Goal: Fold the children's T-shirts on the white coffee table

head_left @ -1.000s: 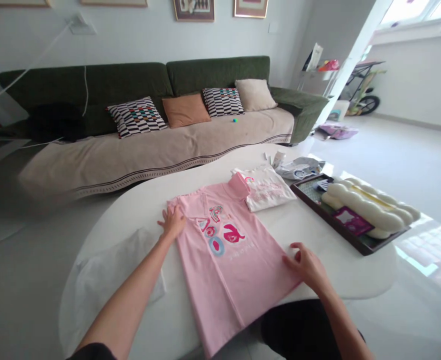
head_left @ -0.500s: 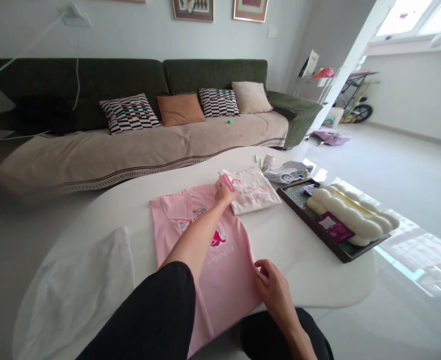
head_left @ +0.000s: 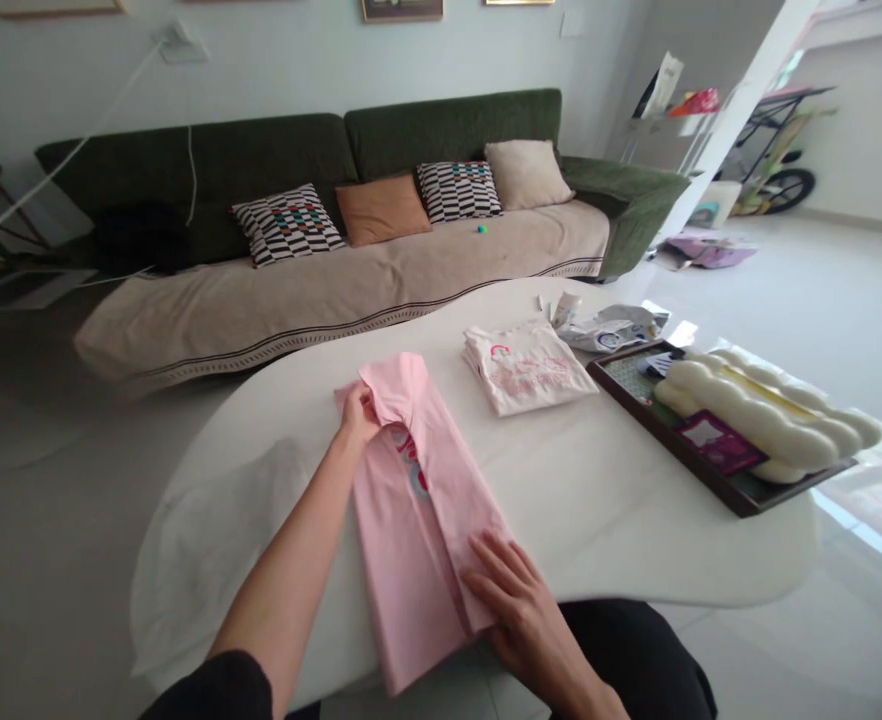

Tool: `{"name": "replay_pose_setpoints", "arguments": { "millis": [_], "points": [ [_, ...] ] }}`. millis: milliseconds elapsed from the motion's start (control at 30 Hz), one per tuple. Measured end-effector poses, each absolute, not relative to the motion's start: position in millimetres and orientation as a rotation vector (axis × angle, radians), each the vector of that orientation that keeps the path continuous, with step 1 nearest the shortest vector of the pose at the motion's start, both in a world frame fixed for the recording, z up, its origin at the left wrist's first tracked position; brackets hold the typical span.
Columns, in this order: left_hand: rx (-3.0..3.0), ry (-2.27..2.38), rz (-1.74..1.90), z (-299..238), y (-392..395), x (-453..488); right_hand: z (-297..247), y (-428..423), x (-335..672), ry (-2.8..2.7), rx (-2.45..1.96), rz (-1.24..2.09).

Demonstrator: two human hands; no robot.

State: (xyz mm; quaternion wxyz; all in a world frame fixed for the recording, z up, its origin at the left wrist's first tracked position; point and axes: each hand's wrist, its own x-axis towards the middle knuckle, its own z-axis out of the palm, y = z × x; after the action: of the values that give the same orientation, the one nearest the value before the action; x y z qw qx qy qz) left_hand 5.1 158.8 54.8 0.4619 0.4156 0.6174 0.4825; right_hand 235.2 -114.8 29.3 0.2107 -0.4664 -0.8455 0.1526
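Note:
A pink T-shirt (head_left: 411, 560) lies on the white table with both long sides folded inward, and part of its print shows between the folds. My left hand (head_left: 361, 412) pinches the folded-over cloth near the shirt's far end. Lower down, my right hand (head_left: 512, 595) rests with fingers stretched out on the right-hand fold, close to the table's near edge. A folded white T-shirt (head_left: 529, 368) with pink print sits to the right of the pink one, apart from both hands.
On the right stands a dark tray (head_left: 666, 455) holding a cream, puffy box (head_left: 763, 410) and a purple card (head_left: 720, 442). Behind it are a crumpled plastic bag (head_left: 617, 328) and a small white bottle (head_left: 565, 309). A thin white bag (head_left: 223, 540) lies left. A sofa (head_left: 381, 290) stands beyond the table (head_left: 583, 510).
The pink shirt's right side has been folded over toward the left. My left hand moved left with the cloth; my right hand went from gripping the edge to lying on the fold.

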Motion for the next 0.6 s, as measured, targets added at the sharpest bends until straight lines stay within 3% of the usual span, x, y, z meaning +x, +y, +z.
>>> {"name": "replay_pose_setpoints", "arguments": {
  "millis": [300, 500, 600],
  "points": [
    [1.125, 1.775, 1.244, 28.8, 152.1, -5.9, 26.8, -117.4, 239.8, -2.536, -1.365, 0.435],
    [1.234, 2.084, 1.060, 41.4, 143.2, -12.8, 30.2, -123.2, 242.8, -2.469, -1.370, 0.411],
    [1.575, 2.181, 0.959, 50.2, 141.7, 2.5, 39.1, -109.7, 244.7, -2.452, -1.421, 0.415]
  ]
}}
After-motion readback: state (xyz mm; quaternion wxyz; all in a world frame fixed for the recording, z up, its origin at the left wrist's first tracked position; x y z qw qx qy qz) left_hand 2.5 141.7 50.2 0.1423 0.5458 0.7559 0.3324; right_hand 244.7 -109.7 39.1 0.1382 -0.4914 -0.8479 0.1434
